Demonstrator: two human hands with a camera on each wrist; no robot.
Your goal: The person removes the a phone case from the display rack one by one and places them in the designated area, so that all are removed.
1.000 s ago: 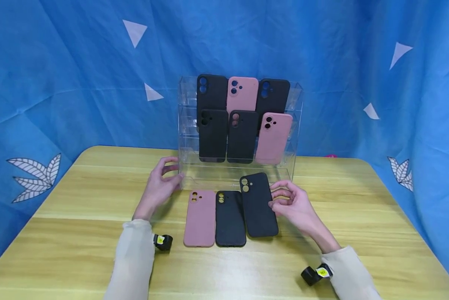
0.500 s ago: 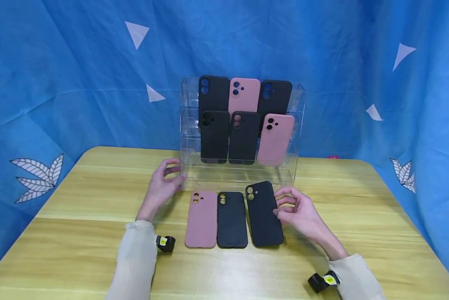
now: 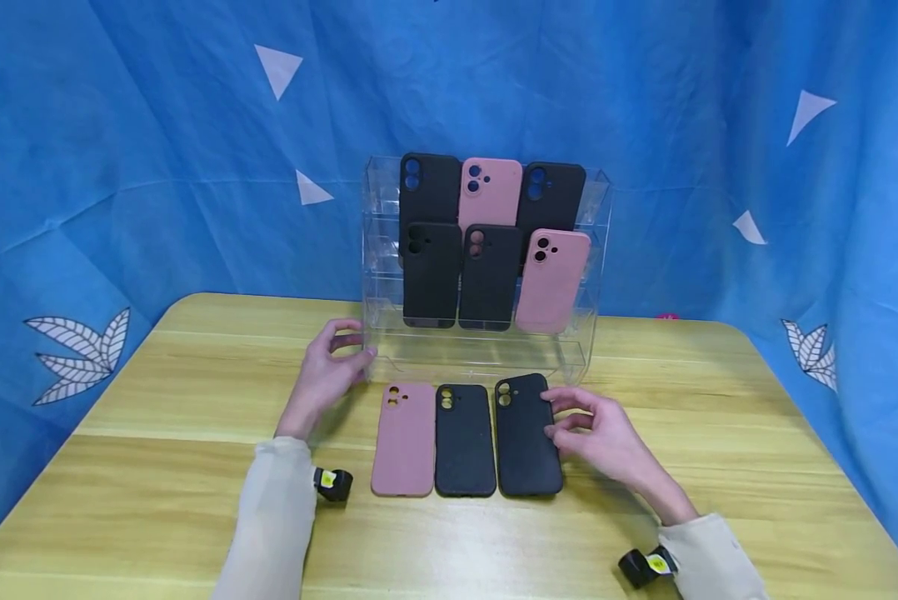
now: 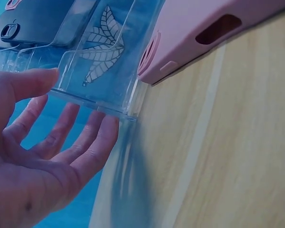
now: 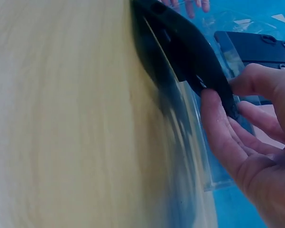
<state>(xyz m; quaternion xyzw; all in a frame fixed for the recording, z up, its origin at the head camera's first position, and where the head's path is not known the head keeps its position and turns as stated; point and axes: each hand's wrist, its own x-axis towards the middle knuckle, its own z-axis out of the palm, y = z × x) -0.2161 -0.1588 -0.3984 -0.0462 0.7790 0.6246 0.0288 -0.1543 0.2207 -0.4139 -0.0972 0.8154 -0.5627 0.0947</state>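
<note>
The right hand pinches a black rectangular phone case by its right edge — tilted, that side raised above the pale wooden counter — while the left hand grips the left side of a clear plastic tiered rack.

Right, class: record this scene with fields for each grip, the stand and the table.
Left grip: fingertips at the left side of the clear plastic tiered stand
Right grip: holding the right edge of a flat black phone case
Upper stand cases, left to right: black, pink, black
Lower stand cases, left to right: black, black, pink
Wooden table: flat pink phone case, then second black case, beside the held one
</note>
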